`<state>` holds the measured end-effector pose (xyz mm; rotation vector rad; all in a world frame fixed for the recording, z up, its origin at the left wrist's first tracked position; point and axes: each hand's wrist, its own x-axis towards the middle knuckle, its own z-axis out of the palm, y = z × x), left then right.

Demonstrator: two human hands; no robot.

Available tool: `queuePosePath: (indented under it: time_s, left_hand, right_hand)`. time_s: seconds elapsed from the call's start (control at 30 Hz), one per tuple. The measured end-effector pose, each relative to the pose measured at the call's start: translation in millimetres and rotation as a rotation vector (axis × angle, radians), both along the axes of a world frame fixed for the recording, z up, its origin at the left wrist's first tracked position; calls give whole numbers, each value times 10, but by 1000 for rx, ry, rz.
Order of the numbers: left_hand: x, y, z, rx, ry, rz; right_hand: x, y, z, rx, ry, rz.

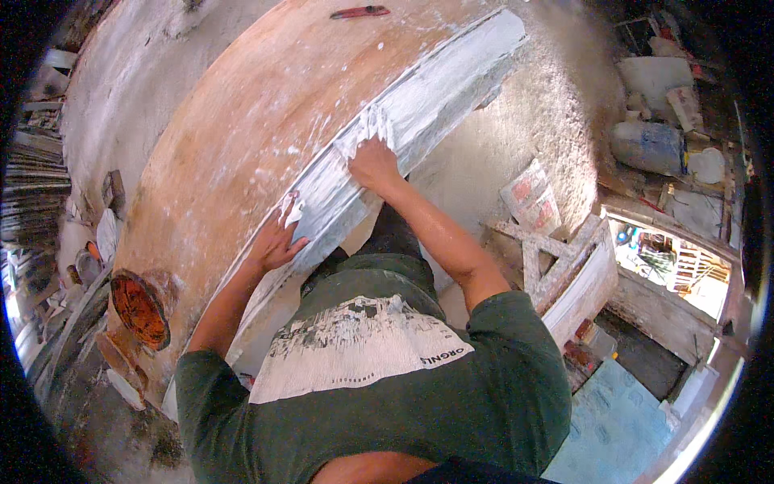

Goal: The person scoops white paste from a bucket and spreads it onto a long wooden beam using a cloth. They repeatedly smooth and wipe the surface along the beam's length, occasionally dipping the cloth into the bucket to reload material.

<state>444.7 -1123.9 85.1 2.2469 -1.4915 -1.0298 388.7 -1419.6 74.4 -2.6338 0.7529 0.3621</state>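
Note:
A long white plaster-coated strip (451,85), like a moulding, lies diagonally along the near edge of a brown tabletop (242,137). My right hand (375,161) rests on its middle, fingers stretched and coated in wet white plaster. Lower down the strip, my left hand (278,238) is spread on its surface, with white paste on the fingertips and the thumb apart. Neither hand shows a tool. White splashes dot the tabletop beside the strip. What lies directly beneath my palms is hidden.
A red-handled tool (360,13) lies at the table's far edge. On the left sits a rust-coloured bowl (140,309). To the right are a white-stained wooden frame (576,266), a printed sack (532,198), a blue-and-white container (647,147) and a light blue sheet (617,423).

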Motion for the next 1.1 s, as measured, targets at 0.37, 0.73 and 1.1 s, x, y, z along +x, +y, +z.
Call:
queuePosePath:
  time_s: [0.37, 0.73, 1.1]
  left_hand:
    - [332, -2703, 78, -102, -31, -23]
    - [548, -5924, -266, -350, -117, 43]
    - [419, -5958, -282, -436, -222, -74]
  right_hand:
    - [474, -3887, 496, -58, -42, -160]
    - [521, -4772, -80, -68, -15, -282]
    - [621, -4997, -197, -435, -49, -57]
